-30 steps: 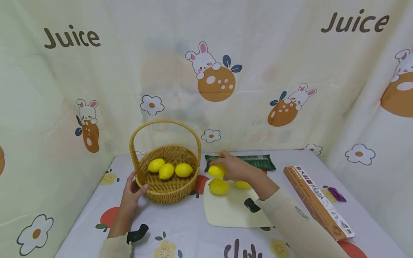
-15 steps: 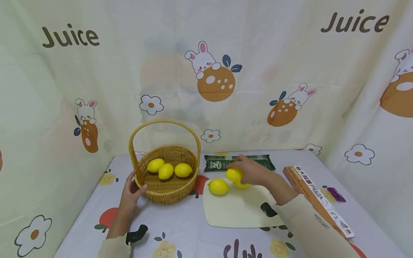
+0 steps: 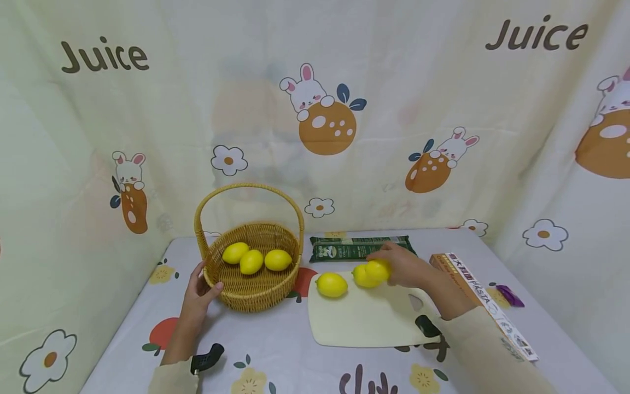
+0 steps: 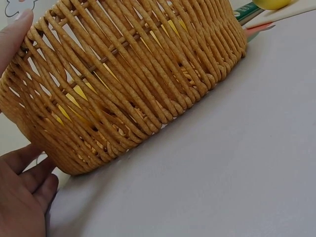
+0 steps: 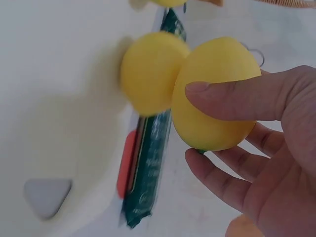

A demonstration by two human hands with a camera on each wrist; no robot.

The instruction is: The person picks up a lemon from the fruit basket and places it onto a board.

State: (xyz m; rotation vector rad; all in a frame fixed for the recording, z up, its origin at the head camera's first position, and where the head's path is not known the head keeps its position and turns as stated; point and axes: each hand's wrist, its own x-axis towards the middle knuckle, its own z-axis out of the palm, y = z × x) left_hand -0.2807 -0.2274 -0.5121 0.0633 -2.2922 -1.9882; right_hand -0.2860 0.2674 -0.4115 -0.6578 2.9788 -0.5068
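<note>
My left hand holds the left side of a wicker basket, thumb at its rim and other fingers low on the outer wall. Three yellow lemons lie inside the basket. My right hand pinches another lemon between thumb and fingers over the back of a cream cutting board. Right beside it is a second lemon on the board; whether the two touch, I cannot tell. A third lemon sits at the board's back left corner.
Behind the board lies a green packet. To the right are a long pasta box, partly hidden by my right arm, and a small purple packet. A patterned curtain rises behind the table.
My right hand has carried its lemon rightward, from above the left lemon on the board to beside the other one. The left hand stays on the basket.
</note>
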